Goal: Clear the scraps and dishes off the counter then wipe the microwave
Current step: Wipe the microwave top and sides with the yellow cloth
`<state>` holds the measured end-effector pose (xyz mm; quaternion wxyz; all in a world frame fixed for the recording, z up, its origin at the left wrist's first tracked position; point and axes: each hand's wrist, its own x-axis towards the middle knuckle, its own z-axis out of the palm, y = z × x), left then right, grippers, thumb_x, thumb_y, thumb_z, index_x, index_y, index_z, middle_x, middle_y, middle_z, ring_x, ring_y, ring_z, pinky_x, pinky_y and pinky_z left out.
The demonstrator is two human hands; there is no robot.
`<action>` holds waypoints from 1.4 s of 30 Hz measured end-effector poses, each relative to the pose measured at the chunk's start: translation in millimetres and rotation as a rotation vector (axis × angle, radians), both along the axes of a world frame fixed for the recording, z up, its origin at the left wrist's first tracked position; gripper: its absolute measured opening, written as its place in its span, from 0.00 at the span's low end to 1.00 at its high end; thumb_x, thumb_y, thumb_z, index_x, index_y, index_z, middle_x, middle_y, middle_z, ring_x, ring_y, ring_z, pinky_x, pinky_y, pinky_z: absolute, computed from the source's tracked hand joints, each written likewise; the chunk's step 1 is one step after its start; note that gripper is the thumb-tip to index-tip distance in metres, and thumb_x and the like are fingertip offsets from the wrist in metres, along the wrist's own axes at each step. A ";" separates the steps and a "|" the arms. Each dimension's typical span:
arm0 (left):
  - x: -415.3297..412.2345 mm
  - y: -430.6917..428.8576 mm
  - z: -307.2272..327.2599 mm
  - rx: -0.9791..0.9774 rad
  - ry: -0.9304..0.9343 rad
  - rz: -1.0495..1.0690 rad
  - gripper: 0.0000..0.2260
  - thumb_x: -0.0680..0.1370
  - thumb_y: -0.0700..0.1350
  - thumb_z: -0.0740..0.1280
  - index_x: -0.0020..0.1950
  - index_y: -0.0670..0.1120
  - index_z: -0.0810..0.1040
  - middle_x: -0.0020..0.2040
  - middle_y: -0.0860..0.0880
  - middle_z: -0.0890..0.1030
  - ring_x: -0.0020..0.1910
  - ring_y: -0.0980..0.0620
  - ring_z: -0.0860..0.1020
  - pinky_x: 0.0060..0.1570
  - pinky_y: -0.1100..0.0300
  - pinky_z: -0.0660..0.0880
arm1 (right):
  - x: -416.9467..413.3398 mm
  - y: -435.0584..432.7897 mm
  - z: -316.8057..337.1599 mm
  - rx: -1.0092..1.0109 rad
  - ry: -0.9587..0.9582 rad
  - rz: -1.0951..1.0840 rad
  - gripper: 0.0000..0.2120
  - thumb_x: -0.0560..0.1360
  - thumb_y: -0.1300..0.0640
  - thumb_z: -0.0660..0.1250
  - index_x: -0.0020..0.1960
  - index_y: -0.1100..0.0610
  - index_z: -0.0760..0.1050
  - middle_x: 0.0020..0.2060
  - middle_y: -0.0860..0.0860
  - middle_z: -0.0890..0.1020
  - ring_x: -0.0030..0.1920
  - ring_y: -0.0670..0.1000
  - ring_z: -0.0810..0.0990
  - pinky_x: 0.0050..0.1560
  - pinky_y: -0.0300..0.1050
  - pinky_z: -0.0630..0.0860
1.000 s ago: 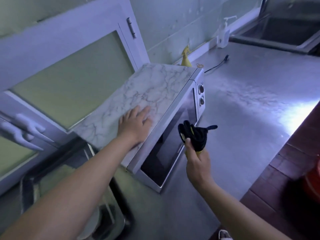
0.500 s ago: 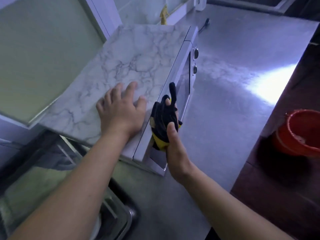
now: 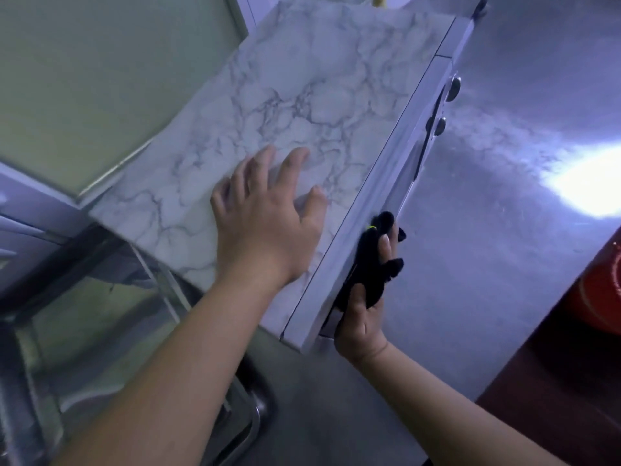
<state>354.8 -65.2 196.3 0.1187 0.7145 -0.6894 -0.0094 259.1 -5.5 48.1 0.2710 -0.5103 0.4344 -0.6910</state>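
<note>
On the microwave front edge, right hand fingers clutch black cloth; left hand spreads flat atop

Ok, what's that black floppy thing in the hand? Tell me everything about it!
It is a black fabric rag shaped like a glove, soft and bunched, with stubby finger-like ends sticking out and a tiny yellow-green spot near the top. The right hand grips it, fingers curled over it, against the front of the white marble-patterned microwave, at the near end.
</note>
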 end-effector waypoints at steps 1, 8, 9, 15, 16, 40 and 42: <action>-0.3 -0.4 0.0 -0.001 -0.001 0.002 0.24 0.78 0.62 0.52 0.75 0.63 0.62 0.79 0.53 0.60 0.78 0.50 0.55 0.74 0.46 0.49 | -2.5 -3.0 -7.1 -0.022 0.020 -0.001 0.25 0.84 0.43 0.51 0.80 0.43 0.56 0.80 0.58 0.53 0.79 0.71 0.49 0.72 0.79 0.47; -0.4 0.5 2.3 0.007 0.001 0.011 0.24 0.77 0.63 0.53 0.74 0.63 0.63 0.78 0.55 0.62 0.77 0.52 0.57 0.74 0.47 0.50 | -11.3 -13.2 -30.7 0.007 0.120 -0.036 0.25 0.84 0.42 0.50 0.80 0.43 0.55 0.81 0.53 0.55 0.79 0.68 0.51 0.74 0.74 0.50; -0.6 0.3 3.2 0.003 0.003 0.013 0.24 0.77 0.63 0.52 0.74 0.63 0.64 0.78 0.55 0.62 0.77 0.52 0.57 0.74 0.47 0.51 | -11.2 -12.9 -35.9 0.108 0.071 -0.049 0.26 0.84 0.41 0.51 0.80 0.43 0.55 0.81 0.52 0.56 0.80 0.64 0.52 0.75 0.72 0.50; -0.2 -1.9 2.7 0.011 0.008 0.028 0.25 0.76 0.64 0.51 0.72 0.64 0.64 0.77 0.55 0.63 0.76 0.51 0.58 0.73 0.45 0.52 | -30.5 -24.6 -28.6 0.817 -0.700 0.050 0.31 0.74 0.47 0.61 0.76 0.49 0.64 0.71 0.50 0.73 0.71 0.50 0.72 0.73 0.54 0.68; 0.1 -2.5 2.9 0.018 0.006 0.028 0.24 0.76 0.64 0.51 0.72 0.65 0.64 0.77 0.55 0.63 0.76 0.51 0.59 0.73 0.45 0.52 | -38.1 -26.9 -24.2 0.902 -0.748 0.080 0.29 0.73 0.47 0.62 0.73 0.53 0.68 0.63 0.51 0.78 0.64 0.51 0.77 0.65 0.52 0.74; -2.0 -5.6 9.3 0.053 -0.013 -0.009 0.23 0.79 0.58 0.53 0.75 0.59 0.64 0.76 0.47 0.64 0.74 0.44 0.61 0.71 0.45 0.54 | 25.9 68.8 94.5 0.266 -0.137 0.128 0.29 0.75 0.44 0.59 0.76 0.39 0.60 0.79 0.42 0.59 0.80 0.46 0.53 0.78 0.62 0.51; -2.7 -6.5 5.9 0.038 -0.027 -0.007 0.23 0.79 0.59 0.51 0.74 0.59 0.64 0.76 0.47 0.64 0.74 0.44 0.61 0.71 0.44 0.54 | 29.9 60.9 75.8 0.240 -0.231 0.087 0.31 0.77 0.44 0.57 0.79 0.47 0.58 0.79 0.47 0.60 0.81 0.51 0.52 0.79 0.62 0.50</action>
